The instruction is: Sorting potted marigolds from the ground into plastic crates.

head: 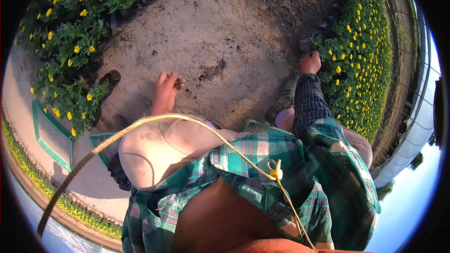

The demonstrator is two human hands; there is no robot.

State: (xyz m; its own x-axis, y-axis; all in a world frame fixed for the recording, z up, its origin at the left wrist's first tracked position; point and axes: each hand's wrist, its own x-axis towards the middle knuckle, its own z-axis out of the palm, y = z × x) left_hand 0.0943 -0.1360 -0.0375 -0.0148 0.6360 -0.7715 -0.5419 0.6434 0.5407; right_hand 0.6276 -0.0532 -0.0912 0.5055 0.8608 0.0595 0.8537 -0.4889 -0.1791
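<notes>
My left hand (168,86) hangs over the cracked bare soil (197,38) with its fingers loosely bent. Nothing shows in it. Farther out, my right hand (310,62) is at the edge of a dense block of yellow-flowering marigold plants (358,63). Its fingers are curled beside a small dark grey plant pot or bag (305,45); whether they grip it is hidden. A dark checked sleeve (311,95) covers that forearm. Another group of flowering marigolds (75,38) stands to my left, with dark containers partly visible under the leaves.
Green-framed mesh crates (54,137) stand on the ground at left, and another green mesh piece (263,126) lies between my legs. A yellowish cord (168,116) with a yellow bead (276,174) hangs across the view. A long whitish greenhouse-like cover (415,123) runs along the far right.
</notes>
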